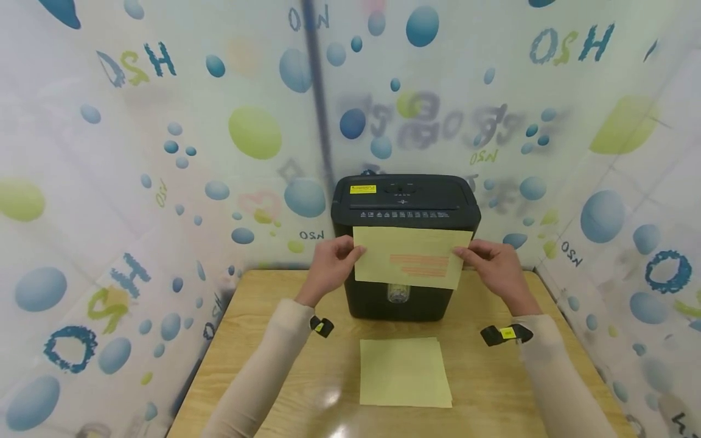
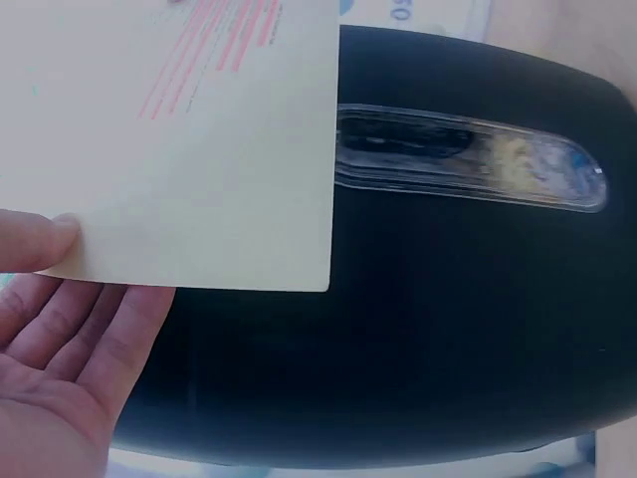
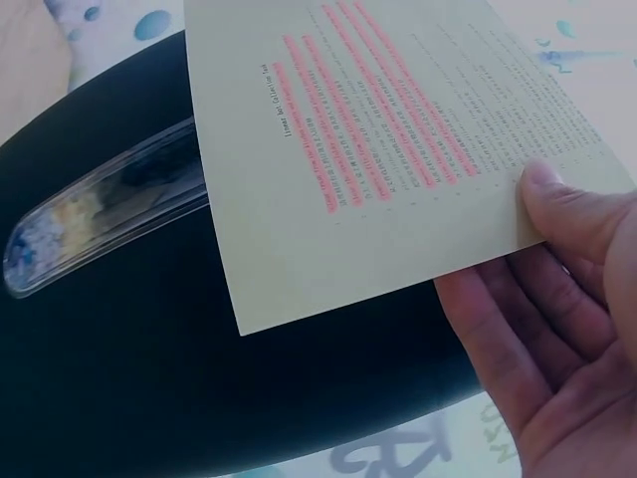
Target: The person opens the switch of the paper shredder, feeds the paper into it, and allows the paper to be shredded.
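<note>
A yellow sheet of paper (image 1: 408, 243) with lines highlighted in pink hangs in front of the black paper shredder (image 1: 402, 307), below its top panel. My left hand (image 1: 331, 267) pinches the sheet's left edge between thumb and fingers. On the opposite edge, my right hand (image 1: 495, 267) pinches it the same way. Close up in the right wrist view, printed text and pink bands show on the sheet (image 3: 289, 249), the thumb on top and fingers beneath. The shredder's clear window (image 2: 547, 169) has shredded bits behind it.
A stack of yellow paper (image 1: 405, 372) lies on the wooden table (image 1: 306, 377) in front of the shredder. Behind and on both sides stands a curtain (image 1: 254, 134) printed with blue and green dots. A yellow label (image 1: 363, 189) is on the shredder's top.
</note>
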Motion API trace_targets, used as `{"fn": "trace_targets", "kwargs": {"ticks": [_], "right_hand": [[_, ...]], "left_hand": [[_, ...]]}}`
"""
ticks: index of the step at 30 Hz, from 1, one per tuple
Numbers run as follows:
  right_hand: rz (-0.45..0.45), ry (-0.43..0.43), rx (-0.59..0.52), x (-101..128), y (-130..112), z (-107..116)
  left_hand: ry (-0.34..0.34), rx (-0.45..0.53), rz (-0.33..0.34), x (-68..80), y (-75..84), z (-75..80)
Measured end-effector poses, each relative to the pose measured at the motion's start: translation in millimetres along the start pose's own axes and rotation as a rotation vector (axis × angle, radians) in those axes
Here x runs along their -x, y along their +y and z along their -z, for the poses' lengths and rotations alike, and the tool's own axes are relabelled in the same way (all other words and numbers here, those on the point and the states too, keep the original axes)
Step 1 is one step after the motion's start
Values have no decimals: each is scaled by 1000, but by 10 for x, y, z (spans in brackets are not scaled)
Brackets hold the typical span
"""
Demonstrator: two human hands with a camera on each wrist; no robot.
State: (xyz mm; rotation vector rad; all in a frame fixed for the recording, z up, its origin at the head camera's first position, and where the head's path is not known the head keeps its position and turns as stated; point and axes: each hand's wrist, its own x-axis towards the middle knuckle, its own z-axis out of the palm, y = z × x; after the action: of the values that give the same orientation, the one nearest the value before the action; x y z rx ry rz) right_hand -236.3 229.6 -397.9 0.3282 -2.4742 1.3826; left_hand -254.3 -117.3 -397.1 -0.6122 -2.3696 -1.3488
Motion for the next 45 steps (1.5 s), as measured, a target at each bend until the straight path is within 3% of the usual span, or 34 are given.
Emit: {"fn": "trace_targets", "kwargs": {"ticks": [6, 13, 22, 30, 35, 41, 45], "right_hand": [[-8, -5, 37, -66, -99, 76], [11, -2, -10, -153, -280, 185], [-37, 66, -70, -280, -518, 339], [-7, 97, -45, -419, -688, 441], [8, 107, -33, -494, -784, 473], [66, 132, -73, -641, -875, 497], [87, 148, -77, -754, -892, 505]], "left_hand": [[18, -15, -25, -80, 115, 68], [18, -2, -50, -197, 248, 154], [38, 7, -160, -460, 436, 263], [37, 20, -164, -611, 560, 375], [44, 26, -135, -716, 571, 429], [75, 9, -165, -866, 571, 477], [84, 9, -144, -956, 569, 504]]}}
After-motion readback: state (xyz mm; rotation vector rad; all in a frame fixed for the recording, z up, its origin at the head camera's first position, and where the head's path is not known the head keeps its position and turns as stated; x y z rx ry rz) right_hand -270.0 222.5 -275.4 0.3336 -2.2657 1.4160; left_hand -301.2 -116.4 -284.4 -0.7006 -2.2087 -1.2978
